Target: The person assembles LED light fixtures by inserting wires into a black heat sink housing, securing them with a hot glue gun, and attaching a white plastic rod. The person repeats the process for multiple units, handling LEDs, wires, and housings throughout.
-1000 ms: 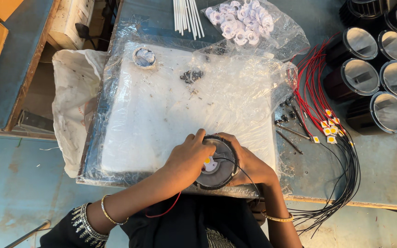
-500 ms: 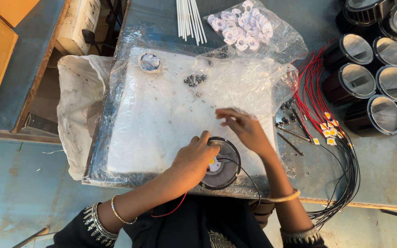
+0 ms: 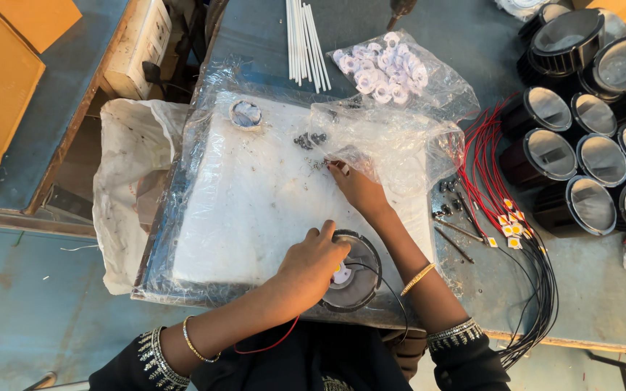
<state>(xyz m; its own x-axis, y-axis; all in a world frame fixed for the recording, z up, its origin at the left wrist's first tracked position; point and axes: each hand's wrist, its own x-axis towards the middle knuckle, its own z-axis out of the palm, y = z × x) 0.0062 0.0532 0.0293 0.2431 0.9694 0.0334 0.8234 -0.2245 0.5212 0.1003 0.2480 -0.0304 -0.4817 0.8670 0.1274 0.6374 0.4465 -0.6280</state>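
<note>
Behind right hand (image 3: 356, 187): clear bag (image 3: 393, 72), white rings.

We see a clear plastic bag (image 3: 400, 76) of small white rings at top centre, a crumpled white sack (image 3: 128, 181) at left, and flat orange-brown cardboard (image 3: 1, 87) in the upper left corner.

Daylight fell bright and even from above; shadows stayed soft; glare glinted on the plastic sheet (image 3: 255, 181) and the lamp housings (image 3: 588, 145); focus held sharp at centre; edges bowed slightly with wide-lens distortion; no motion blur.
</note>
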